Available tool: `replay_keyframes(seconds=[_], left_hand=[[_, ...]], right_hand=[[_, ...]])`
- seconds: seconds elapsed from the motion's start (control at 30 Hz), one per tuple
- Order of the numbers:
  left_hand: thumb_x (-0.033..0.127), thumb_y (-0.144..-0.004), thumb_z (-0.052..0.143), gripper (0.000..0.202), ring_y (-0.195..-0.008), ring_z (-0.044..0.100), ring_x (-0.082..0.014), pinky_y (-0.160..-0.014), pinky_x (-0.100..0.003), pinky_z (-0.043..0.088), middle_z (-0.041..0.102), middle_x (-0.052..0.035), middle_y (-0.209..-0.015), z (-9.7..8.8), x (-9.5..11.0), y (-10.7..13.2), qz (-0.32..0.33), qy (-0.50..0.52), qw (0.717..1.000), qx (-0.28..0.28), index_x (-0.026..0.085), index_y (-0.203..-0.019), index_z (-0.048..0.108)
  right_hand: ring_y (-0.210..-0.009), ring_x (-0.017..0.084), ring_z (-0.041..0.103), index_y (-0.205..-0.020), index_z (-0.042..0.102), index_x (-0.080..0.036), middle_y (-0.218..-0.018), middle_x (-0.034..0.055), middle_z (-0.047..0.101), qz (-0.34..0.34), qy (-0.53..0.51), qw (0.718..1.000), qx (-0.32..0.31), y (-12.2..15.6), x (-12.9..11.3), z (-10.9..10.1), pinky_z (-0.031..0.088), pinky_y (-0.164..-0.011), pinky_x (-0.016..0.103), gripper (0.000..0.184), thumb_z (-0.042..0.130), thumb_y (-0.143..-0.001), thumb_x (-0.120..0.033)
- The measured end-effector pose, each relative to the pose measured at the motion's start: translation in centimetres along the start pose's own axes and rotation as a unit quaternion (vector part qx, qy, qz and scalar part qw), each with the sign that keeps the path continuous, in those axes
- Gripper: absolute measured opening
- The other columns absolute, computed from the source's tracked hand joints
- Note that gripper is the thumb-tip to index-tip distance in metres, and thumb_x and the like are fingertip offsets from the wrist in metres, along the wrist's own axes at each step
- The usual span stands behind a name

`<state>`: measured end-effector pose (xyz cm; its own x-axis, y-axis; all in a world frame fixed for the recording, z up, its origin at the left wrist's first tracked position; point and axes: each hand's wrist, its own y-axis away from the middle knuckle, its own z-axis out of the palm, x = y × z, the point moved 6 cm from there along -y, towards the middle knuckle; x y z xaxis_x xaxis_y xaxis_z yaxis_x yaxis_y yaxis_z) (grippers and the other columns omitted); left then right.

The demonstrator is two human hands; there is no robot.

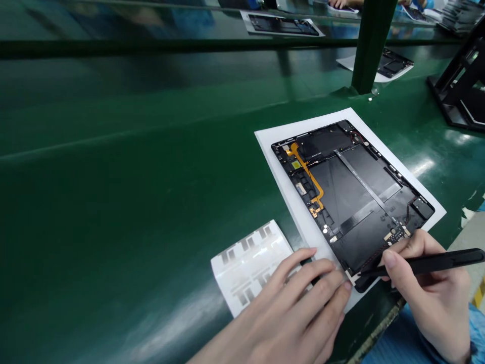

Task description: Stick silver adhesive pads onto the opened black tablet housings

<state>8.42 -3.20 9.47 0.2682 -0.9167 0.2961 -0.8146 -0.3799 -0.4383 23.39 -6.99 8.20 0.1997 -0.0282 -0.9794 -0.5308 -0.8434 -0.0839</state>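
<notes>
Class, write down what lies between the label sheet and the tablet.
Head view: green mat, then white paper, separate the label sheet from the tablet.

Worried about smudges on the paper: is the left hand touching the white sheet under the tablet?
Touching: the head view shows the left hand with fingertips on the white sheet.

The left hand [280, 318] and right hand [428, 293] are bare, with short nails [388, 259]; a light blue work-smock sleeve [476, 323] with a dark cuff edge [473, 349] shows at the right wrist.
</notes>
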Motion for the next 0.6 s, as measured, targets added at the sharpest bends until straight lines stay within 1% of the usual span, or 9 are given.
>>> replay_keyframes(seconds=[0.07,0.27,0.4,0.6], left_hand=[[0.017,-0.101,0.035,0.032,-0.092,0.059,-0.0158,-0.107,-0.032,0.03,0.071,0.0011,-0.092,-0.02,-0.02,0.01,-0.005,0.005,1.0,0.001,0.017,-0.099,0.067],[0.018,-0.101,0.036,0.03,-0.092,0.059,-0.0163,-0.108,-0.033,0.029,0.07,0.0007,-0.092,-0.17,0.32,0.23,0.012,-0.001,1.0,0.006,0.016,-0.097,0.066],[0.017,-0.1,0.037,0.03,-0.09,0.059,-0.0153,-0.109,-0.032,0.028,0.07,0.0017,-0.09,-0.17,0.49,0.43,0.006,-0.001,1.0,0.021,0.017,-0.093,0.066],[0.019,-0.1,0.037,0.03,-0.098,0.058,-0.0157,-0.11,-0.032,0.027,0.07,0.0013,-0.097,0.17,0.08,0.34,-0.02,-0.008,1.0,0.009,0.019,-0.105,0.066]], right_hand=[[-0.053,0.01,0.057,-0.062,0.052,-0.022,-0.058,-0.0041,0.059,0.0,-0.002,1.0,0.003,0.03,0.04,0.0,0.049,-0.052,0.018,0.025,0.066,-0.083,-0.025],[-0.053,0.011,0.056,-0.063,0.051,-0.023,-0.058,-0.0034,0.058,-0.005,0.007,1.0,0.0,-0.02,0.03,-0.08,0.048,-0.051,0.02,0.026,0.065,-0.084,-0.025],[-0.054,0.011,0.056,-0.063,0.051,-0.023,-0.059,-0.004,0.058,-0.004,0.006,1.0,-0.002,-0.03,0.08,-0.06,0.049,-0.054,0.019,0.026,0.065,-0.084,-0.025],[-0.054,0.011,0.056,-0.062,0.049,-0.023,-0.059,-0.0036,0.057,-0.019,0.0,1.0,-0.005,0.09,-0.03,0.04,0.049,-0.054,0.02,0.027,0.065,-0.085,-0.024]])
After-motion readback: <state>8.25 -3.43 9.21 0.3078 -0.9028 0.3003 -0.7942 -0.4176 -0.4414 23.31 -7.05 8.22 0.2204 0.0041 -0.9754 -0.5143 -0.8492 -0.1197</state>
